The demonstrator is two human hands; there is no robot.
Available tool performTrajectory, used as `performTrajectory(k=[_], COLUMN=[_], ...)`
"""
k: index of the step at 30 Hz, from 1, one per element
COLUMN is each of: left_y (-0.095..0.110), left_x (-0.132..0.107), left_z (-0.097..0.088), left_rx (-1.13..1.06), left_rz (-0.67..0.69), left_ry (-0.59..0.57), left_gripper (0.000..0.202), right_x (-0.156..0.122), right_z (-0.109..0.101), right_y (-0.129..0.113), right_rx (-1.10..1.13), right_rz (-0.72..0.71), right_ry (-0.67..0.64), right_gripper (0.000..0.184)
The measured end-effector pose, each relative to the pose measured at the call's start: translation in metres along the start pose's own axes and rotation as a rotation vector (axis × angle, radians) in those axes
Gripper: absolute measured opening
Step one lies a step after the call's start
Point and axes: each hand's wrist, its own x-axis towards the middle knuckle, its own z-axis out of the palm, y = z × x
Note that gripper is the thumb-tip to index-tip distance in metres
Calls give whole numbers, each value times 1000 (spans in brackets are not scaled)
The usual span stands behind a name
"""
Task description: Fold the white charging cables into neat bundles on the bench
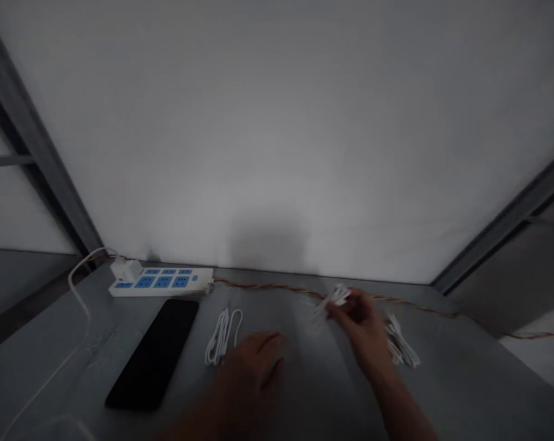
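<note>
White cable bundle [332,300], blurred, is pinched in the right hand [362,324], while the left hand [253,362] rests open on the worktop [460,398] beside a coiled cable [221,337].

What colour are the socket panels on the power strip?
Blue, set in the white power strip; the head view shows it clearly.

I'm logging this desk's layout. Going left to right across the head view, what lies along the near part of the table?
From the left: flat black rectangular phone → looped white cable → left hand → right hand, pinching a blurred white cable piece → bundled white cable.
</note>
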Motion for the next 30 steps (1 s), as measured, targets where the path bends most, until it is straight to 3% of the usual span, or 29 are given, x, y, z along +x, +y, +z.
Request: performTrajectory(k=[1, 3, 6, 11, 15, 18, 23, 30], left_y=[2, 6, 9, 1, -5, -7, -9, -8], left_x=[-1, 1, 7, 12, 12, 12, 11, 11], left_z=[2, 4, 3, 4, 8, 10, 11, 7], left_rx=[-133, -399, -668, -868, -926, -953, -940, -915], left_rz=[-77, -262, -481, -556, -636, -697, -660, -629], left_ry=[3, -3, -37, -96, -73, -40, -21, -17], left_gripper=[37, 41, 38, 31, 38, 42, 35, 29], right_x=[-9, -23, -29, -23, -23, -27, -34, -36], right_z=[15, 36, 46, 42, 41, 38, 35, 39], right_y=[1, 4, 8, 14, 16, 12, -3, -3], right_rx=[97, 247, 276, 212, 153, -4, -296, -210], right_rz=[64, 164, 229, 211, 179, 88, -76, 28], right_ry=[-172, -396, -540, -574, -556, -518, -660, -691], right_gripper=[40, 39, 40, 38, 42, 34, 19, 22])
